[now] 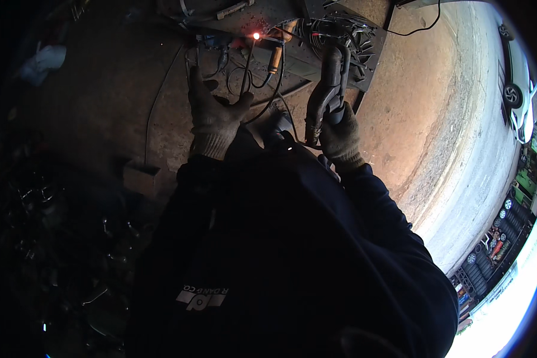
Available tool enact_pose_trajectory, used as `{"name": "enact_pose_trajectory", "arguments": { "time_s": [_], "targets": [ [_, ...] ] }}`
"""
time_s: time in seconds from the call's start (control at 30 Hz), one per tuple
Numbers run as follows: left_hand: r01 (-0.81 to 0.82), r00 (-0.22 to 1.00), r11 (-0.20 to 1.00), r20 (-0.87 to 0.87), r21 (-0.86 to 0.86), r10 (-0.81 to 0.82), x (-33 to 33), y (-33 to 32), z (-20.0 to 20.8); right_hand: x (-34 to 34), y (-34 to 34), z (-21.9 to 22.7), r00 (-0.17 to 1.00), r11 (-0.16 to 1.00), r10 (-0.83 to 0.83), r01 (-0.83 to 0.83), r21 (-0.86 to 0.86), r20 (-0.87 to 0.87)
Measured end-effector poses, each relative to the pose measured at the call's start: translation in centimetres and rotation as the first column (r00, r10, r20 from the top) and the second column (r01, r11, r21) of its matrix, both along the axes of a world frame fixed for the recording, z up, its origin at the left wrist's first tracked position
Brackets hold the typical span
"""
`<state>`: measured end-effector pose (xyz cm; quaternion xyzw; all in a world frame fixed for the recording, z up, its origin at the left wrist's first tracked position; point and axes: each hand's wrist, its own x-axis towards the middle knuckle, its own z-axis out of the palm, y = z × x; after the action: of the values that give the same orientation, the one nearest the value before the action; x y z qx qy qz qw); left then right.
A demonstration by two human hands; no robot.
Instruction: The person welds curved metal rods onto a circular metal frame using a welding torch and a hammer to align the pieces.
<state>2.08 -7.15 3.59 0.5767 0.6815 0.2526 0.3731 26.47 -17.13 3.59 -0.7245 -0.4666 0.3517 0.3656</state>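
My left hand (213,119), in a knitted work glove, is raised with its fingers and thumb spread. Close to its thumb tip rises a thin dark rod (249,65), its upper end topped by a red-hot glowing spot (256,36); whether the thumb touches the rod I cannot tell. My right hand (341,136), also gloved, is closed round a thick, bent, dark metal pipe piece (327,89), which stands roughly upright above the fist. An orange-handled tool (275,60) with a cable lies just beyond, between my hands.
A dark metal work table (373,53) spans the far side, bearing a heap of thin metal scraps (355,39). Black cables hang around its front edge. A metal box (141,176) stands on the floor at left. Outside at right, a car (515,77) is parked beyond the pavement.
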Motion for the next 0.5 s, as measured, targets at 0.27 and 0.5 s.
{"name": "enact_pose_trajectory", "arguments": {
  "time_s": [0.27, 0.5],
  "targets": [
    [0.027, 0.995, 0.941, -0.097, 0.338, 0.006, -0.2, -1.2, -0.6, 1.5, -1.0, -2.6, 0.955, 0.989, -0.086, 0.115, 0.089, -0.284],
    [0.043, 0.999, 0.968, -0.025, 0.247, -0.038, 0.4, -1.6, 2.5, 2.2, -0.5, -3.0, 0.838, 0.951, -0.203, 0.292, 0.102, -0.507]
  ]
}}
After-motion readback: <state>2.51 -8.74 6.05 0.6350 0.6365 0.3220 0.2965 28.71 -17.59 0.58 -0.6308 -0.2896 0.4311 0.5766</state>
